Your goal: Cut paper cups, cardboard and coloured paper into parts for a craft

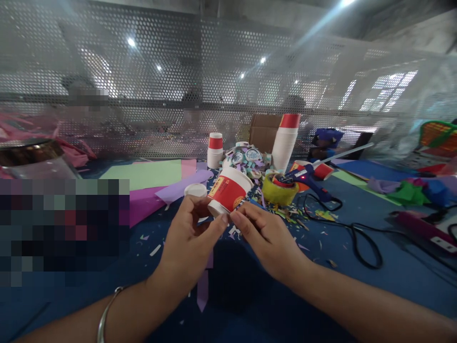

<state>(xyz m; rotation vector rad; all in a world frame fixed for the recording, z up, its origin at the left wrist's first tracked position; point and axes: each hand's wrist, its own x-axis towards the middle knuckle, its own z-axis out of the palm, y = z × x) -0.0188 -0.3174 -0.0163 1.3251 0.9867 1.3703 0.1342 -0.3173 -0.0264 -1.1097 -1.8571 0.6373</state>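
Note:
A red and white paper cup [231,188] is tilted in front of me, held above the table. My left hand [193,233] is closed around its lower left side, thumb at the base. The fingertips of my right hand [266,233] are pinched together against the cup's bottom edge; whether they also hold something small is hidden. Just behind the left fingers stands a white cup [195,190]. Beyond the right hand, a blue glue gun [310,178] with a long glue stick rests by a yellow tape roll [280,190].
Stacked paper cups [284,143] and a shorter stack [214,151] stand at the back, beside a pile of paper-strip pieces [250,159]. Coloured paper sheets [143,174] lie left. A black cord [357,233] runs right to a power strip [424,231]. Paper scraps litter the blue table.

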